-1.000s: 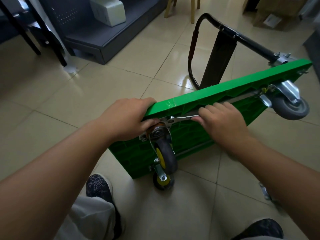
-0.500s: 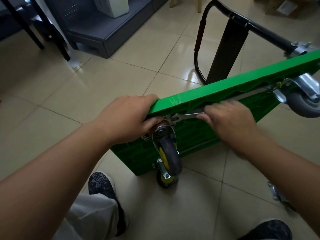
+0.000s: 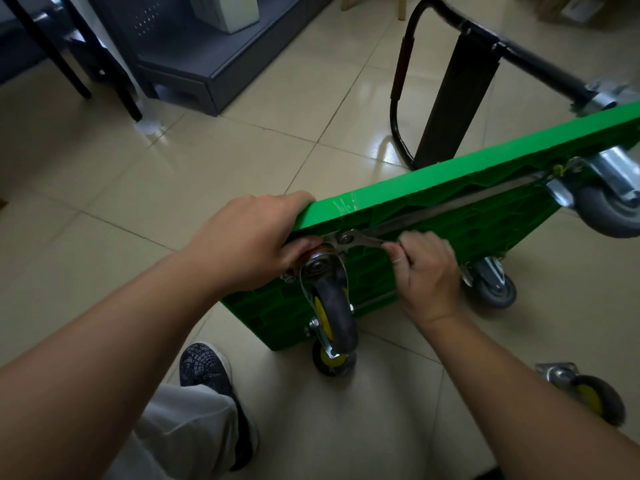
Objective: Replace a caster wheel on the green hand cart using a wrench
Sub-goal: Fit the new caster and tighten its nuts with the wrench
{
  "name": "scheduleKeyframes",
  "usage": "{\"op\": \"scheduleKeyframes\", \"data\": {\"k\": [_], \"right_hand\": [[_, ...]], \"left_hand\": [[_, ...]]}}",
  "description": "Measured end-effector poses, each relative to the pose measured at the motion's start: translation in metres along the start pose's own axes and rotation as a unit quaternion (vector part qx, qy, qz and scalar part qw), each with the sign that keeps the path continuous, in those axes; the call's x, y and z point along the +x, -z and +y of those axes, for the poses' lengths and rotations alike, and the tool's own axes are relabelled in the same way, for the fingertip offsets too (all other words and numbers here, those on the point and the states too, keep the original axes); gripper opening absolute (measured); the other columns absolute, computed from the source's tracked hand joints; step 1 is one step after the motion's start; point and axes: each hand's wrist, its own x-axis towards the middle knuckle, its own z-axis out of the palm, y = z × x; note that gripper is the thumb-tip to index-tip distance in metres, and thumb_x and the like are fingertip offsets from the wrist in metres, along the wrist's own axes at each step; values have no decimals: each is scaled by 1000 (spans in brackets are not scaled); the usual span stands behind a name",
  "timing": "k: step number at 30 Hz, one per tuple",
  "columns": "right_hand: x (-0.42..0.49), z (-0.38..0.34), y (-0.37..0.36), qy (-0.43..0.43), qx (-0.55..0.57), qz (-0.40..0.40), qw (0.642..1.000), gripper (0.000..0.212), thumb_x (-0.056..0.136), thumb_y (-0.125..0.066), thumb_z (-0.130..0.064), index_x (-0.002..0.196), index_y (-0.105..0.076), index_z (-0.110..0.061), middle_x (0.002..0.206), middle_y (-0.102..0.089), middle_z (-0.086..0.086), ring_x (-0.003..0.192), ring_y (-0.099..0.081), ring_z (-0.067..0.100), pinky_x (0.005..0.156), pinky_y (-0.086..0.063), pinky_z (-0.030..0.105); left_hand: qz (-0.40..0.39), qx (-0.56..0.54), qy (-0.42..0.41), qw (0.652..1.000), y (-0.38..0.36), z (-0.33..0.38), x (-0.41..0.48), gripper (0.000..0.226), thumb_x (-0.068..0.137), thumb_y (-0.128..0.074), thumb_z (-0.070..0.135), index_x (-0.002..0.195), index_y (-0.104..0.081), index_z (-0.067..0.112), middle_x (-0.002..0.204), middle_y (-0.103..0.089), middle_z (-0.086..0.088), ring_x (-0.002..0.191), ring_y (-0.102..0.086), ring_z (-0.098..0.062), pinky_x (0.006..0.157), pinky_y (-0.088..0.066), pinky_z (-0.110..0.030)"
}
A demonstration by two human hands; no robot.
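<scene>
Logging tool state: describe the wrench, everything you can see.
The wrench is a bright metal spanner. Its head sits on a bolt at the mounting plate of the black-and-yellow caster, under the upper edge of the green cart. The handle runs right into the right hand, whose fingers pinch it. Its far end is hidden.

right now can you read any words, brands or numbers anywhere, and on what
No text can be read.
The wrench: any marking is too small to read.
The green cart: no print shows.
The pale label at the top right edge: too blurred to read.
</scene>
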Motion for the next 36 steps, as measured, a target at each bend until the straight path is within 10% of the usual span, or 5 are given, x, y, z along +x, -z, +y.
{"op": "scheduleKeyframes", "data": {"k": [11,15,25,36], "right_hand": [[17,23,63,47,-87,-139,985,57,103,-32,-55,65,-50,-17,59,-45,0,54,-45,26,57,-30,33],[48,-2,118,139,-173,-149,964,64,103,-25,-60,68,-55,-16,60,-42,-4,56,-38,19,58,-28,33],[145,-166,127,501,-444,-235,705,41,106,-33,-45,81,-55,-21,86,-65,2,70,-38,23,81,-35,37],[138,-202,117,562,-483,-262,618,25,102,-35,-22,85,-53,-20,96,-69,2,79,-43,26,98,-33,39]], "left_hand": [[-82,-51,29,995,16,-10,-5,55,94,-47,69,136,-51,33,109,-67,4,91,-63,-19,79,-54,-38],[-75,-162,78,981,30,-20,-12,52,100,-32,66,114,-64,27,100,-67,5,88,-61,-13,76,-49,-34],[-61,-228,74,969,22,-26,-26,47,108,-32,48,99,-65,16,89,-67,-5,82,-61,-24,80,-51,-50],[-98,-275,73,954,28,-31,-40,41,91,-51,44,126,-62,28,102,-65,5,86,-58,-7,71,-46,-29]]}}
